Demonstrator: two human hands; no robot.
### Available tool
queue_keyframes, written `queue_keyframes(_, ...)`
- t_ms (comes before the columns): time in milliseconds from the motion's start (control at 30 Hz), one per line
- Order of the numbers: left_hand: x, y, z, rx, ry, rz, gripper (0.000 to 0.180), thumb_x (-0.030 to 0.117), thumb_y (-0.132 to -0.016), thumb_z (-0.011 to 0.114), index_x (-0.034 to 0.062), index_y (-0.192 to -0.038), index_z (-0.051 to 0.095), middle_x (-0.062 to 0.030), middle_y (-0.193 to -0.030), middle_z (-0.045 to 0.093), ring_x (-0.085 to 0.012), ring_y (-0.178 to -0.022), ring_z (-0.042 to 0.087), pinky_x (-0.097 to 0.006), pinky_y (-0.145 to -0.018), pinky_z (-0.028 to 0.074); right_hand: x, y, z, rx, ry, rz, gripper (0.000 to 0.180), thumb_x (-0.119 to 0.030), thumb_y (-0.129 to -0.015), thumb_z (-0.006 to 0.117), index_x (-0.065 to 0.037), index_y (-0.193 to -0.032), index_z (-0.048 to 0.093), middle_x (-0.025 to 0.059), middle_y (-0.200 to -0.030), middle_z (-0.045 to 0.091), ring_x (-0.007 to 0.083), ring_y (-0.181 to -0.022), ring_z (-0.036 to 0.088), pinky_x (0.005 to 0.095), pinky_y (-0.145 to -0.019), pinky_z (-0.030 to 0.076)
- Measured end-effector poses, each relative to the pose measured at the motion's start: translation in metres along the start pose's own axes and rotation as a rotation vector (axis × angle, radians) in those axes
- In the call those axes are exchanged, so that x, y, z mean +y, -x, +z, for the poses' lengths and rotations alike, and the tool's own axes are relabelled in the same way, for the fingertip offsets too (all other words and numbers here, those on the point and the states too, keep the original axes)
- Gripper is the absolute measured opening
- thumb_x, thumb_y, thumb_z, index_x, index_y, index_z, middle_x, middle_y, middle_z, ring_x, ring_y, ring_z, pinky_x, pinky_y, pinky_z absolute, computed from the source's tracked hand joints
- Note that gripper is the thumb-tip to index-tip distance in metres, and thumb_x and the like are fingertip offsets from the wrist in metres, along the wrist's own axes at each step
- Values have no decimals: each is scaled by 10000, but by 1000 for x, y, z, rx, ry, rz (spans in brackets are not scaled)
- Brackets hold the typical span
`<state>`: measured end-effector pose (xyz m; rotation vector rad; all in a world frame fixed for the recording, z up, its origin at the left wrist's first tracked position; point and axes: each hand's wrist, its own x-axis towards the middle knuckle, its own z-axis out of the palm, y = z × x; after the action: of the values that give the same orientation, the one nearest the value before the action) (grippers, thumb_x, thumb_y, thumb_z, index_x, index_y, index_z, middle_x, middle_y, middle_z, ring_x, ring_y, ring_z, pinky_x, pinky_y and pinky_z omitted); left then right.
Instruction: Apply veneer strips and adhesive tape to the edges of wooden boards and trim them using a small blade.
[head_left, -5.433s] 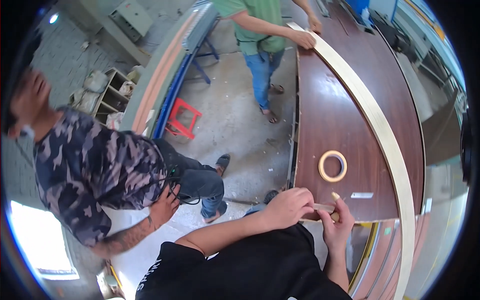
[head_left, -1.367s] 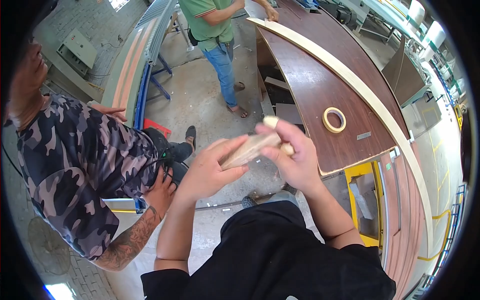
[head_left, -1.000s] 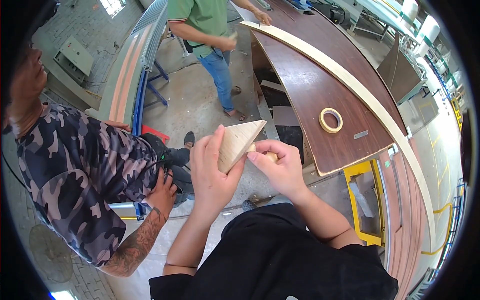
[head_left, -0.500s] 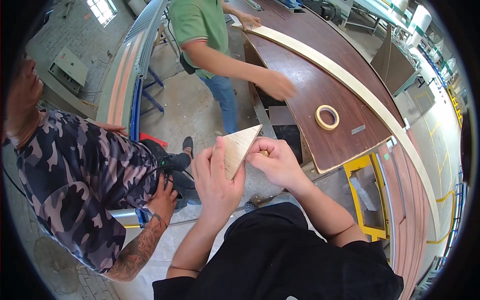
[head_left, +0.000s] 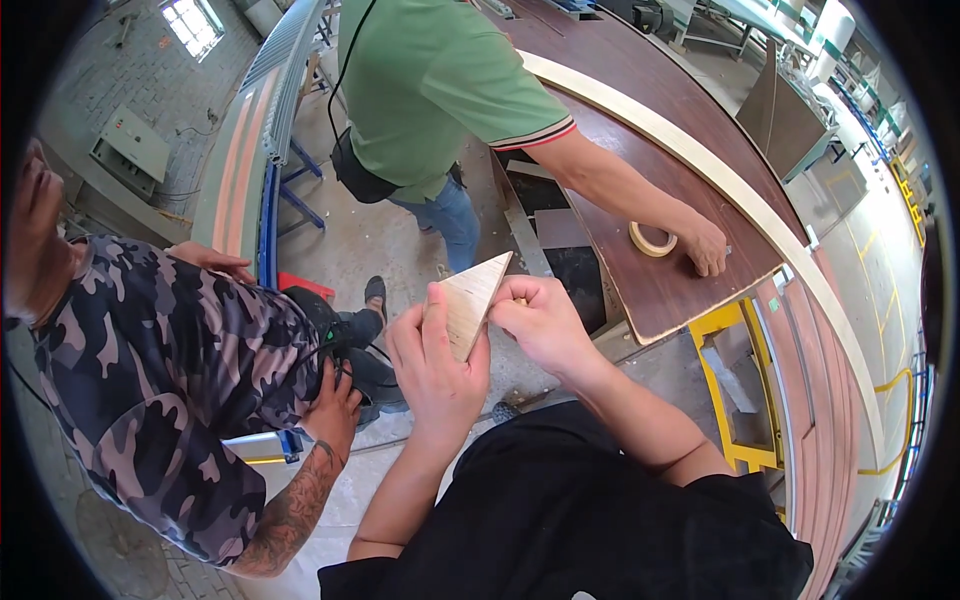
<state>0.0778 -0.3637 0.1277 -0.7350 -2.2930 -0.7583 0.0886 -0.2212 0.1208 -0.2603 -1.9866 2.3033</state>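
A triangular piece of pale wood (head_left: 472, 305) is gripped in my left hand (head_left: 438, 365), its sharp corner pointing up and away. Fingers lie along one face, with the thumb near the lower corner. Beside its right edge, my right hand (head_left: 540, 322) is closed in a pinch. A small yellowish-tan bit shows between those fingers, mostly hidden, so its kind cannot be told. Both hands are held up in front of my body, above the floor.
A person in green leans over the brown tabletop (head_left: 640, 290), one hand (head_left: 708, 248) by a tape roll (head_left: 652, 240). A long curved wooden strip (head_left: 690, 140) crosses it. On my left stands a person in a camouflage shirt (head_left: 160, 400). A yellow frame (head_left: 735, 380) sits right.
The person in green has stepped nearer and reached right across the tabletop, past the tape roll, covering the small metal piece there. My hands keep nearly the same hold on the wood.
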Motion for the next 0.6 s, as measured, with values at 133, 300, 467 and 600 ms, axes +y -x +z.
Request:
queue_keyframes(133,-3,-3,1,-14,16,-8,678,90,-685,731,-35,-1292,455,-178,-1029,477,-342,-944,491,-435,-826,412,7,-6,1,-24,-105,28,101,-90,-774,590,-13,-724,634,-33,-621,544,35,-599,448,232,-517,351)
queue_keyframes(300,-12,-7,-2,-67,188,-157,669,64,-698,712,-2,-1307,443,-162,-1044,498,-332,-964,505,-419,-841,418,-13,2,0,-111,-227,120,131,-133,-840,628,-12,-804,666,-36,-654,555,28,-590,450,201,-511,338)
queue_keyframes(467,-12,-10,-3,-99,363,-270,622,63,-725,701,-5,-1294,458,-158,-1067,514,-296,-995,527,-376,-876,422,-10,-2,-4,-161,-199,57,154,-161,-871,654,-9,-863,678,-33,-680,567,28,-577,460,189,-499,331)
queue_keyframes(600,-20,-6,3,-168,651,-519,589,68,-748,691,-5,-1288,469,-159,-1094,523,-266,-1017,544,-344,-892,422,-6,-4,-9,-184,-342,122,137,-141,-870,657,-8,-897,673,-27,-691,579,15,-587,458,194,-491,334)
